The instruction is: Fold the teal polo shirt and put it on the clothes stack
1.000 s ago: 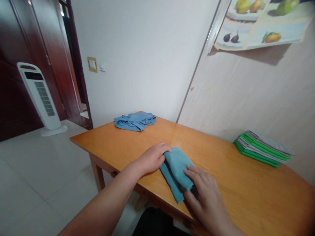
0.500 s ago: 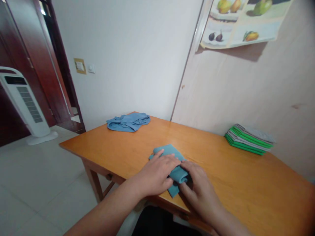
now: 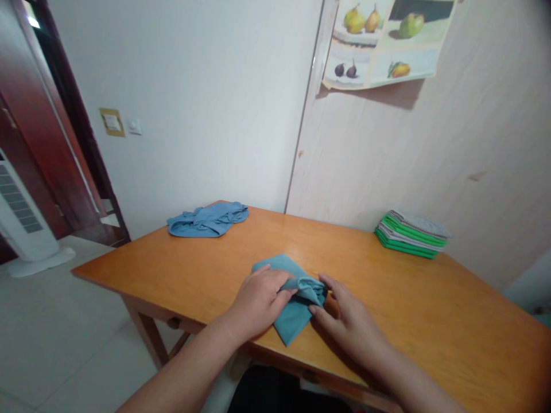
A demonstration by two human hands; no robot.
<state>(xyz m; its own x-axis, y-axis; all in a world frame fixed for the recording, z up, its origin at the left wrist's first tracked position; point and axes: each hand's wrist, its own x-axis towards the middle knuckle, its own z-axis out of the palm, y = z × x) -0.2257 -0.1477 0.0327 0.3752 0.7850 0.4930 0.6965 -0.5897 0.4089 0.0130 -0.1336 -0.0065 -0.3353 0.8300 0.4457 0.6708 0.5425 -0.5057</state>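
Observation:
A teal cloth garment (image 3: 291,322), partly folded, lies near the table's front edge. Its upper layer is bunched into a loose roll, with a flat corner pointing towards me. My left hand (image 3: 260,298) grips the left part of this roll, thumb below and fingers over the top. At the roll's right end, the thumb and forefinger of my right hand (image 3: 346,312) hold the gathered cloth from either side. What kind of garment it is cannot be made out.
A crumpled blue garment (image 3: 209,221) lies at the table's far left corner. Green and grey folded cloths (image 3: 411,235) are stacked by the wall at the right. The wooden table (image 3: 430,321) meets the wall behind. A white tower heater or fan (image 3: 26,212) stands on the floor.
The roll has loosened and opened towards the right, and more of the flat lower layer shows. My hands sit slightly further apart. The view has turned a little to the right.

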